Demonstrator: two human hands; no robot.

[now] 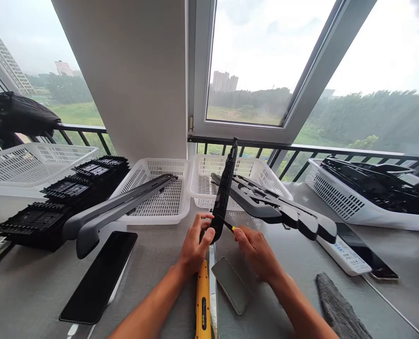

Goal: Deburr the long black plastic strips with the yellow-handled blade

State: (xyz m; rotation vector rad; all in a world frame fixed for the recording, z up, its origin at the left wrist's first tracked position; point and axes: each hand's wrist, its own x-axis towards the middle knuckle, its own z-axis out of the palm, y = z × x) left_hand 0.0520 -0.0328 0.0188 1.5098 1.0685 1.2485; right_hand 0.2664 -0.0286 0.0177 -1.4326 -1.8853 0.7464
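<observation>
My left hand (196,245) grips the lower end of a long black plastic trim piece (225,186), which stands upright, leaning slightly right. Its moulded ribbed side shows. Closed round a small tool with a yellow-and-black handle (234,229), my right hand (253,249) is just right of the trim piece. The tool's thin dark tip points at the piece near its lower end; whether it touches cannot be made out. Below my hands lie a yellow tool (203,301) and a grey phone-like slab (232,286).
Long grey handle-like parts lie across the middle-left basket (156,219) and the middle-right basket (198,190). Black ribbed parts (68,197) are stacked at left. A basket of black parts (336,202) stands right. A phone (99,278), power strip (343,254) and grey cloth (340,306) lie nearer.
</observation>
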